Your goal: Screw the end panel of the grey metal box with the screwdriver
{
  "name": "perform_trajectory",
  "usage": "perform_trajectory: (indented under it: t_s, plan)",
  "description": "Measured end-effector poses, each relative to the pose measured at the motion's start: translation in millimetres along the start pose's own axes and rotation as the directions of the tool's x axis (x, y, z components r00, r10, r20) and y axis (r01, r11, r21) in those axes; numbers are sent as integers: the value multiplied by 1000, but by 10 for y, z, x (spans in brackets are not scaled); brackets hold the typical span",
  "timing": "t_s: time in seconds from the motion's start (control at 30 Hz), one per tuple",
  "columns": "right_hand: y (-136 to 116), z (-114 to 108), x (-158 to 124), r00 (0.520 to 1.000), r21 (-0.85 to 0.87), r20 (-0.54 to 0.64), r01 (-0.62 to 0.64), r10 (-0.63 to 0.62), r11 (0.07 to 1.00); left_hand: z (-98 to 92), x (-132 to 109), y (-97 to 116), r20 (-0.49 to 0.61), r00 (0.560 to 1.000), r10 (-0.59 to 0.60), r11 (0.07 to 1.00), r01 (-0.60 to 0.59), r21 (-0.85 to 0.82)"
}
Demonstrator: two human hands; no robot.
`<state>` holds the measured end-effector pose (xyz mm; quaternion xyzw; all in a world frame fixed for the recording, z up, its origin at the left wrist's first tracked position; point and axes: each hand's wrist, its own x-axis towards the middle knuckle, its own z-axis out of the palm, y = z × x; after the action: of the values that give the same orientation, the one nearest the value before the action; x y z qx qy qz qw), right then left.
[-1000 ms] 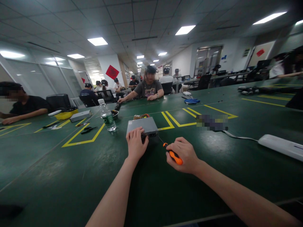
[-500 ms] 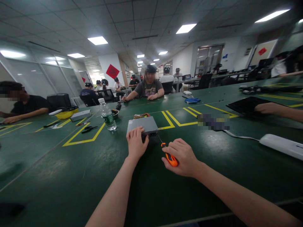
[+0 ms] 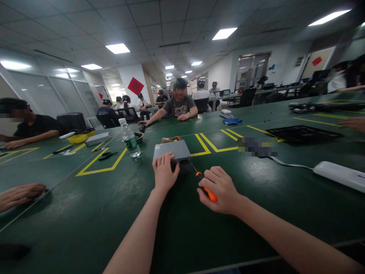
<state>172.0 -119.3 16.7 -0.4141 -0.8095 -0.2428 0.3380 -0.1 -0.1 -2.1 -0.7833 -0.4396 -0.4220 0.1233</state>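
A grey metal power supply [image 3: 176, 149] lies on the green table, its coloured wires [image 3: 171, 139] bunched at the far side. My left hand [image 3: 165, 170] holds its near left part, fingers over the top and thumb against the front face. In my right hand [image 3: 218, 189] is a screwdriver [image 3: 210, 194] with an orange and black handle, fingers wrapped round it. Its thin shaft points up and left to the front right corner of the power supply. Whether the tip sits in a screw is too small to tell.
Left of the power supply stand a water bottle [image 3: 130, 139] and a bowl [image 3: 139, 137]. A black panel [image 3: 305, 133] and a white power strip [image 3: 340, 175] lie to the right. A co-worker's hand [image 3: 24, 196] rests at the left; another person sits opposite.
My right fingers have shifted round the screwdriver handle; my left hand stays put. A co-worker's hand has appeared at left. At right, another hand has let go of the black panel, now flat.
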Motion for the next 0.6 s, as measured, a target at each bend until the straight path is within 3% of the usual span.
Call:
perform_trajectory:
  t_s: [0.17,0.33,0.43,0.6]
  plan:
    - [24,-2,-7,990,57,-80,-115,120,992,4,2,-5,2,1000,-4,1000,4,1]
    - [-24,50,-22,1000,27,4,5,-5,1000,-1,1,5,2,1000,-2,1000,2,-2]
    - [-32,43,-13,1000,25,29,9,-9,1000,-1,-2,7,1,1000,-5,1000,5,-5]
    - [26,5,-5,992,89,-54,-110,115,990,-4,-3,-2,10,1000,-9,1000,10,-6]
